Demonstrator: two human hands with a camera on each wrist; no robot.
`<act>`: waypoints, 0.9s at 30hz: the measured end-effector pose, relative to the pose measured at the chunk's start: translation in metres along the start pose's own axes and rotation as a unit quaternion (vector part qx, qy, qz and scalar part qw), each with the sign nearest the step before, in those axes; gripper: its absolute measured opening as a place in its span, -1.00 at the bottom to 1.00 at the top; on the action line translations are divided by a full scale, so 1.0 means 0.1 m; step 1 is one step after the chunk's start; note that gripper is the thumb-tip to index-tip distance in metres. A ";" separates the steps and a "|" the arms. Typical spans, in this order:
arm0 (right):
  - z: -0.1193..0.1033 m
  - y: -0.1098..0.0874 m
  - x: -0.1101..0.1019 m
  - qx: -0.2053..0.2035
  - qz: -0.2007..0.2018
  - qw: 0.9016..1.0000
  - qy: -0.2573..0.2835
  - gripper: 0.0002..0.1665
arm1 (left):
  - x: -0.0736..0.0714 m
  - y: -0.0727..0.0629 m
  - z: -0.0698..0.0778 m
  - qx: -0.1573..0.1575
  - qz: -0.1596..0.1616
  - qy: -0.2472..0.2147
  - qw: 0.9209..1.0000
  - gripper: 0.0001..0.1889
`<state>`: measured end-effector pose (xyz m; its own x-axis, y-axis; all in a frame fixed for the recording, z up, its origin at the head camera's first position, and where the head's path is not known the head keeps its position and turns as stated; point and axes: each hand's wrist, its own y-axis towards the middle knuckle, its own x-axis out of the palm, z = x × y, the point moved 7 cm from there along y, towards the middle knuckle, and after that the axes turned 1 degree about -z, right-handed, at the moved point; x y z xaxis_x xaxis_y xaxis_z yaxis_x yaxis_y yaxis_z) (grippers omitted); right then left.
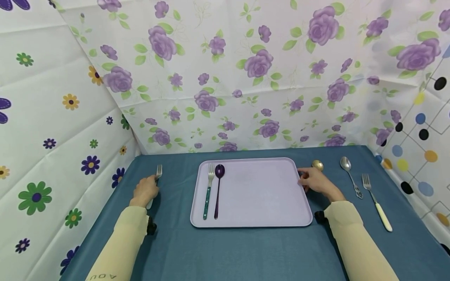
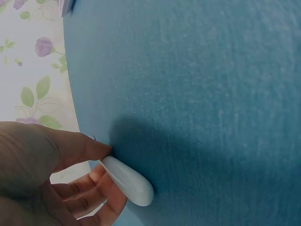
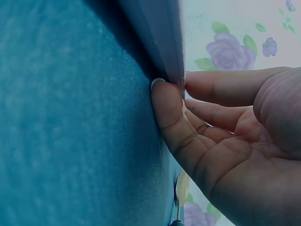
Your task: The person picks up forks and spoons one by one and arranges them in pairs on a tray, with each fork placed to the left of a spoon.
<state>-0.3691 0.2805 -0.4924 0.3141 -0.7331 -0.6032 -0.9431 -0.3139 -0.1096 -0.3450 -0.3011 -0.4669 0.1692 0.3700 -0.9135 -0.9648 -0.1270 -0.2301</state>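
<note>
At the left of the table, my left hand [image 1: 145, 190] pinches the fork [image 1: 159, 171]; its tines show beyond the fingers. Its pale, rounded handle [image 2: 134, 186] pokes out between thumb and fingers in the left wrist view. My right hand [image 1: 314, 180] grips the right edge of a lilac tray [image 1: 260, 195], fingertips at the rim. On the tray's left side lie a fork with a green handle [image 1: 207, 199] and a dark purple spoon [image 1: 219, 171], side by side. A gold spoon [image 1: 318, 165] lies just behind the right hand, partly hidden.
A silver spoon [image 1: 346, 164] and a fork with a cream handle [image 1: 382, 216] lie to the right of the right hand. Blue cloth [image 1: 225, 253] covers the table. Flowered sheets [image 1: 232, 78] hang along the back and left; a dotted one [image 1: 425, 156] hangs on the right.
</note>
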 end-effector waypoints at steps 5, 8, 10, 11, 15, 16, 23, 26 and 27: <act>0.03 0.01 0.00 0.002 0.000 1.000 0.001 -0.35 | 0.00 0.02 0.01 0.001 0.004 0.013 1.000 -0.49; 0.05 0.02 -0.01 0.000 0.000 1.000 0.000 -0.35 | 0.02 0.04 0.01 0.000 0.007 0.024 1.000 -0.50; 0.07 0.03 -0.01 -0.001 0.001 1.000 -0.001 -0.35 | 0.03 0.05 0.01 0.000 0.007 0.027 1.000 -0.49; 0.07 0.04 -0.01 -0.002 0.001 1.000 -0.002 -0.35 | 0.04 0.06 0.01 0.000 0.007 0.029 1.000 -0.49; 0.08 0.05 0.00 -0.002 0.000 1.000 -0.001 -0.35 | 0.04 0.07 0.01 0.002 0.006 0.029 1.000 -0.49; 0.07 0.05 0.00 -0.002 0.000 1.000 -0.001 -0.35 | 0.04 0.07 0.01 0.002 0.005 0.029 1.000 -0.49; 0.05 0.03 0.01 -0.002 -0.001 1.000 0.002 -0.34 | 0.04 0.06 0.01 0.000 0.002 0.029 1.000 -0.51; 0.05 0.03 0.01 -0.003 0.000 1.000 0.002 -0.34 | 0.04 0.05 0.01 0.000 0.003 0.027 1.000 -0.51; 0.06 0.03 0.01 -0.003 0.000 1.000 0.004 -0.34 | 0.03 0.05 0.01 0.000 0.004 0.026 1.000 -0.51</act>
<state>-0.3722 0.2826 -0.4976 0.3141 -0.7378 -0.5975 -0.9428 -0.3165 -0.1047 -0.3498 -0.2997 -0.4710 0.1719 0.3216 -0.9312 -0.9661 -0.1298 -0.2232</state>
